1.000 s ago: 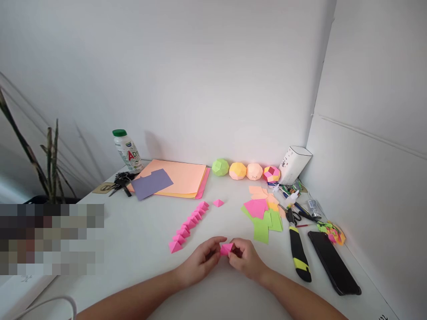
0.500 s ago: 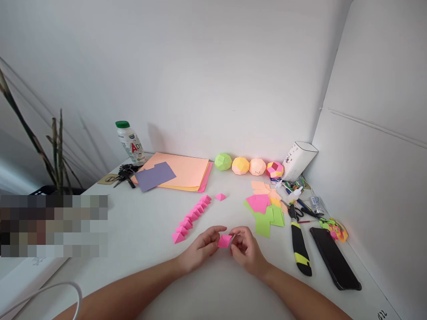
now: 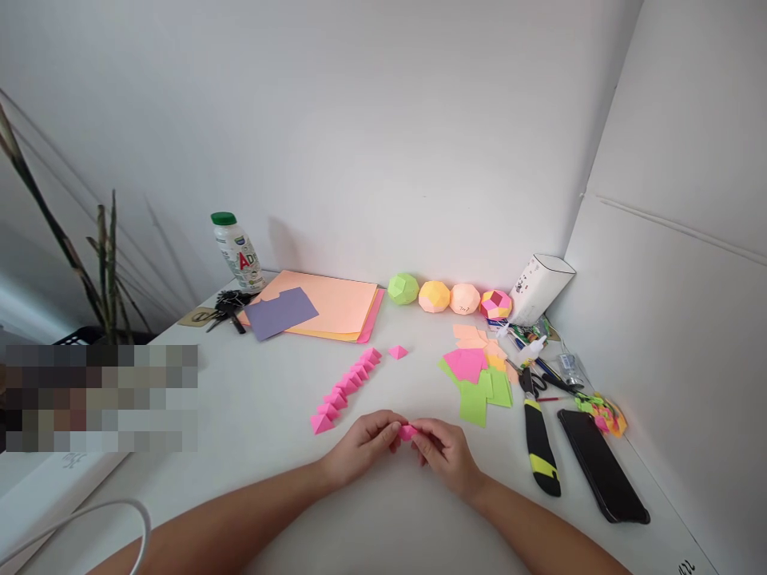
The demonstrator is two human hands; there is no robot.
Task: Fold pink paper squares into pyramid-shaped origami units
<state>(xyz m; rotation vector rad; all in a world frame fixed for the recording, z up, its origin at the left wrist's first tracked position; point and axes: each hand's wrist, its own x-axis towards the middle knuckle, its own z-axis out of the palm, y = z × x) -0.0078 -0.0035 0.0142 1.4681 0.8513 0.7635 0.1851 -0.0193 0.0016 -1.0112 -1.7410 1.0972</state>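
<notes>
Between my two hands is a small folded piece of pink paper (image 3: pixel 407 433), partly covered by the fingers. My left hand (image 3: pixel 367 444) pinches its left side, thumb in front. From the right, my right hand (image 3: pixel 447 454) grips the other side with thumb and forefinger. Beyond the left hand, a slanting row of pink folded paper pieces (image 3: pixel 347 385) lies on the table, and one single pink folded piece (image 3: pixel 398 352) sits apart at the row's far end.
Pink and green paper scraps (image 3: pixel 476 399) lie right of centre. Farther right are a utility knife (image 3: pixel 542 451) and a black phone (image 3: pixel 602 465). Paper balls (image 3: pixel 435 296) line the wall beside stacked paper sheets (image 3: pixel 341 299). A bottle (image 3: pixel 240 257) stands back left.
My fingers have closed in on the pink paper from both sides, covering more of it. The left fingers have come down onto it. The view has shifted slightly.
</notes>
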